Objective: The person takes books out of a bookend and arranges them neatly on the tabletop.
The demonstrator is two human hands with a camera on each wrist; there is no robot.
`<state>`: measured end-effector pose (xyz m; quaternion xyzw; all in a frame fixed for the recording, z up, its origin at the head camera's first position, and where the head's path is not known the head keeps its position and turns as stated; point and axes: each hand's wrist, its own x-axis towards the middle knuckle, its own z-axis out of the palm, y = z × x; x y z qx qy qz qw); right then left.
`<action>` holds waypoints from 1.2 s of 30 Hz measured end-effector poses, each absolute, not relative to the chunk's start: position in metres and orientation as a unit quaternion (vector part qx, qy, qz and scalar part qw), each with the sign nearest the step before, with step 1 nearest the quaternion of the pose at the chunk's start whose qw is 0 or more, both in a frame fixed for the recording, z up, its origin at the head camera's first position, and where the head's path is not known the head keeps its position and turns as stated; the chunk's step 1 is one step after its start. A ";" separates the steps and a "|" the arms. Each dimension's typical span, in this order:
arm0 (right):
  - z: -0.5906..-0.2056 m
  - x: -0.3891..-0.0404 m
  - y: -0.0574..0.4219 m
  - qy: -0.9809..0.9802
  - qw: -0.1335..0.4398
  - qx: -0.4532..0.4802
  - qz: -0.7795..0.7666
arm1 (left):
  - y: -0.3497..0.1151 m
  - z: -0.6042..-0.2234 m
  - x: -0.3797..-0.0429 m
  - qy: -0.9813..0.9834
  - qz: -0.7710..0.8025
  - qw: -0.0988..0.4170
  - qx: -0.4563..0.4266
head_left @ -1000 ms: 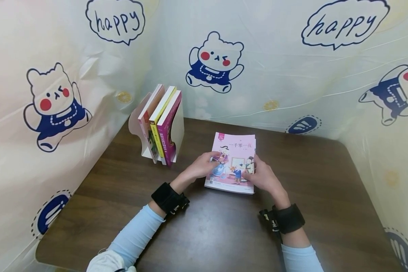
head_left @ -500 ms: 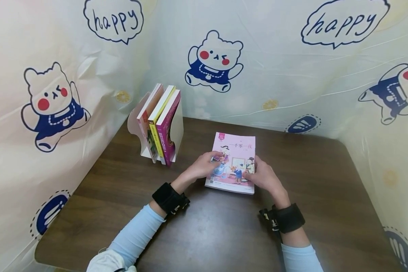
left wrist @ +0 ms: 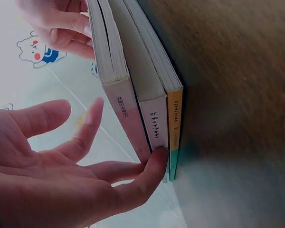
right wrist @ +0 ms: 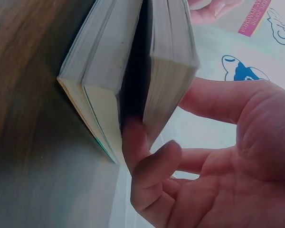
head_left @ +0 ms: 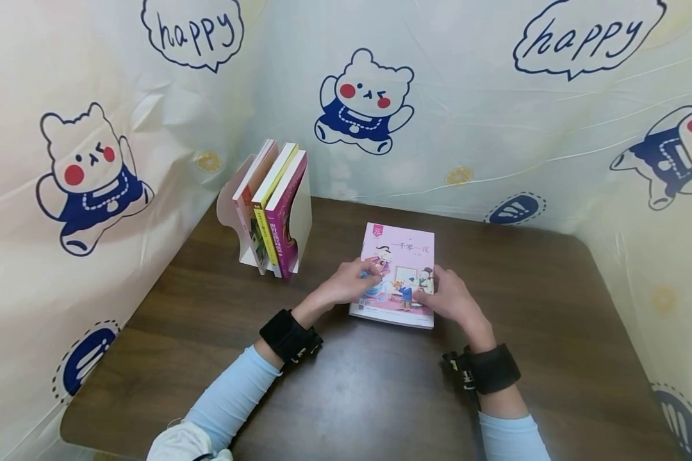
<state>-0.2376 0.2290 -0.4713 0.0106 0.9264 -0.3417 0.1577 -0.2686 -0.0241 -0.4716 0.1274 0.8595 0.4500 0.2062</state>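
Note:
A stack of three books lies on the table: a pink picture-cover book [head_left: 402, 275] on top, a pale-spined book [left wrist: 154, 123] in the middle, and a book with an orange and teal spine [left wrist: 175, 116] at the bottom. My right hand [head_left: 451, 294] pinches the top book at its right edge, thumb on the cover. In the right wrist view a fingertip [right wrist: 134, 130] sits in the dark gap beneath that book. At the spine side is my left hand [head_left: 347, 282], its thumb and forefinger spread apart, other fingertips touching the lower spines.
A white bookend rack [head_left: 302, 218] at the table's back left holds several upright books, among them a yellow-spined book [head_left: 265, 234] and a magenta-spined book [head_left: 282, 240]. Printed cloth [head_left: 467, 115] hangs around the brown table [head_left: 346, 390].
My left thumb and forefinger have come up off the pink cover. My right hand keeps its pinch, and the stack stays almost where it was.

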 end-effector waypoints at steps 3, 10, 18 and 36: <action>-0.471 -0.238 0.229 0.927 0.157 0.007 -0.339 | -0.024 -0.471 -0.268 0.863 0.440 0.208 0.137; -0.470 -0.236 0.230 0.923 0.162 0.011 -0.348 | -0.032 -0.471 -0.272 0.869 0.416 0.214 0.159; -0.474 -0.234 0.233 0.927 0.170 0.019 -0.334 | -0.047 -0.475 -0.277 0.885 0.366 0.216 0.192; -0.475 -0.239 0.232 0.925 0.167 0.012 -0.340 | -0.038 -0.475 -0.269 0.894 0.279 0.268 0.226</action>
